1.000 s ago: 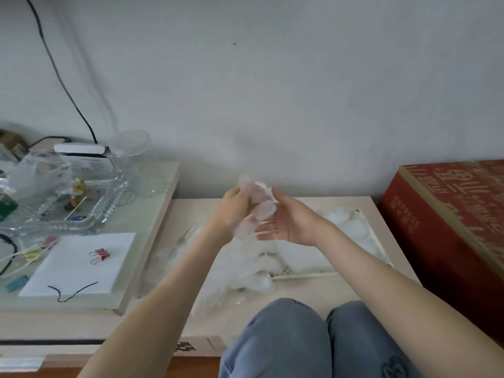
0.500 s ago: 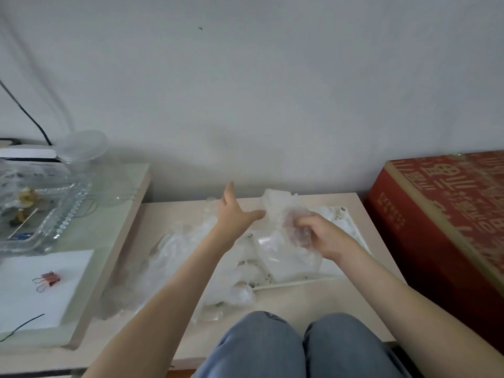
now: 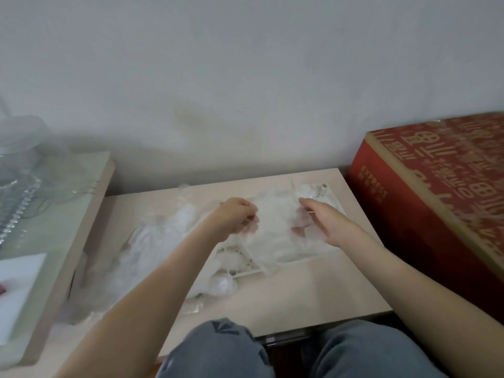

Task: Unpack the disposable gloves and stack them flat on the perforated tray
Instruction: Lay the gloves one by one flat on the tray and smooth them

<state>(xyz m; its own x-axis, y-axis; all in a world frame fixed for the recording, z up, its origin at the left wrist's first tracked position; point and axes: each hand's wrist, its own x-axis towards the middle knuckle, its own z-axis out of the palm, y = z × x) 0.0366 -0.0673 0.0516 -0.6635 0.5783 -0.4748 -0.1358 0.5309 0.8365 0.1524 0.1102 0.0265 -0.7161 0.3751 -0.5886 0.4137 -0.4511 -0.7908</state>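
Observation:
A clear disposable glove is stretched between my two hands just above the white perforated tray on the low beige table. My left hand pinches its left edge with curled fingers. My right hand grips its right side, and some fingertips show pink through the film. More flat gloves lie under it on the tray. A heap of crumpled clear gloves and wrappers lies on the table left of the tray.
A red printed cardboard box stands close against the table's right side. A higher glass-topped table on the left carries a clear dish and white paper. My knees in jeans sit below the front edge. A grey wall is behind.
Both hands dropped from chest height to the tray. The left hand, open half a second ago, now pinches the glove, and the glove is spread wider between the hands.

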